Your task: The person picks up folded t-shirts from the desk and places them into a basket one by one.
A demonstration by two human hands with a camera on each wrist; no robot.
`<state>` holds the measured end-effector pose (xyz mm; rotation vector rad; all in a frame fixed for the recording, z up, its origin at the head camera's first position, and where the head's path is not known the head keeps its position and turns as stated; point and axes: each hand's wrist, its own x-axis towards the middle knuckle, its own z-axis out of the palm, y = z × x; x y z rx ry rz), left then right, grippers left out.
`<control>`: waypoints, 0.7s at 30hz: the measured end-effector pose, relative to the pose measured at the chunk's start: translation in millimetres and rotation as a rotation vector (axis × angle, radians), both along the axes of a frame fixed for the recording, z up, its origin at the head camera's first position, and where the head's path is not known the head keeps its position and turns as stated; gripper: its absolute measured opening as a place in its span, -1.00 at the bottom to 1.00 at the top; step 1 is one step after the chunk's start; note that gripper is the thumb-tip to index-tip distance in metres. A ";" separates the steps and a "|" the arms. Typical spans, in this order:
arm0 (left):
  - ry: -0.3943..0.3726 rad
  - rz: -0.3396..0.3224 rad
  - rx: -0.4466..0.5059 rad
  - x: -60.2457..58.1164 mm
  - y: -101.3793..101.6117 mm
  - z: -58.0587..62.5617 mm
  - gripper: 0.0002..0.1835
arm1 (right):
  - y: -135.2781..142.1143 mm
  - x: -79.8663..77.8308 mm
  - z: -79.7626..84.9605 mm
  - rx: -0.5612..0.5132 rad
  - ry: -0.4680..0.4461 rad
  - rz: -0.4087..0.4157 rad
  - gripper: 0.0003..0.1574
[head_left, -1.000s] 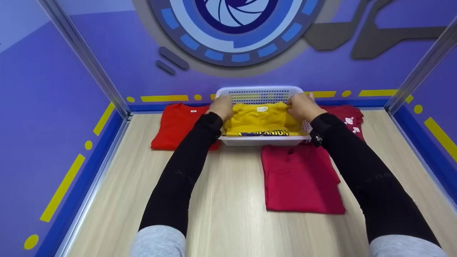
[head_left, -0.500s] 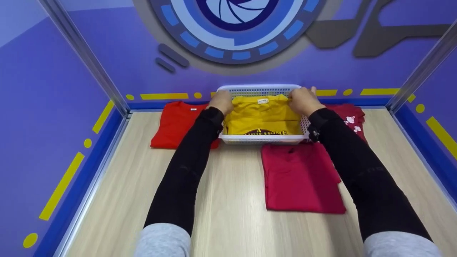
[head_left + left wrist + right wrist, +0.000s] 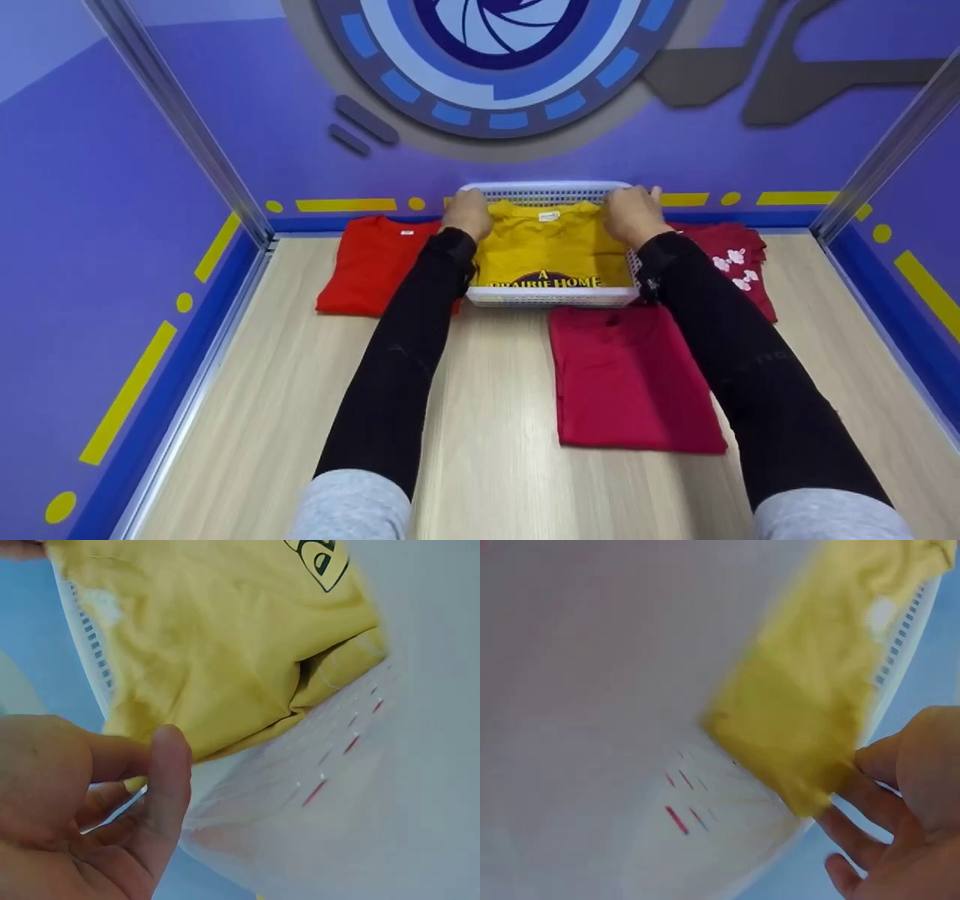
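Observation:
A folded yellow T-shirt (image 3: 555, 244) with dark lettering lies inside a white plastic basket (image 3: 551, 298) against the back wall. At its left collar-side corner, my left hand (image 3: 469, 214) pinches the cloth between thumb and fingers, as the left wrist view shows. My right hand (image 3: 631, 214) holds the opposite corner; in the right wrist view its fingers (image 3: 870, 802) meet the blurred cloth beside the basket rim. Both hands are at the basket's ends, near the far rim. The shirt's front edge drops behind the near rim, which hides part of the print.
A folded red T-shirt (image 3: 367, 270) lies left of the basket. On the right is a dark red shirt with white prints (image 3: 735, 259), partly behind my right arm. A folded crimson shirt (image 3: 630, 382) lies in front on the wooden table (image 3: 480, 420). Purple panels (image 3: 247, 97) enclose the sides and back.
The shirt's lower print has sunk behind the basket's near rim, and upper lettering now shows. Its collar has shifted slightly toward the back. Both hands keep hold of the corners.

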<state>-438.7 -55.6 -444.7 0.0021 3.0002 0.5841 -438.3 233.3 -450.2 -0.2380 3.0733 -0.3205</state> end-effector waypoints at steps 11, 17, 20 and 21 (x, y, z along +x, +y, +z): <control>-0.069 -0.233 -0.113 22.6 8.0 6.8 -0.82 | 7.3 15.2 -10.9 -0.007 0.006 0.177 -0.56; -0.297 -0.461 -0.206 37.7 14.0 5.8 -0.75 | -3.1 34.4 -11.0 0.018 -0.210 0.413 -0.70; -0.407 -0.506 -0.228 46.4 14.8 6.3 -0.76 | -8.0 43.1 -10.3 0.083 -0.305 0.492 -0.57; -0.434 -0.516 -0.232 49.5 14.6 7.0 -0.74 | -8.8 45.7 -9.7 0.093 -0.314 0.506 -0.58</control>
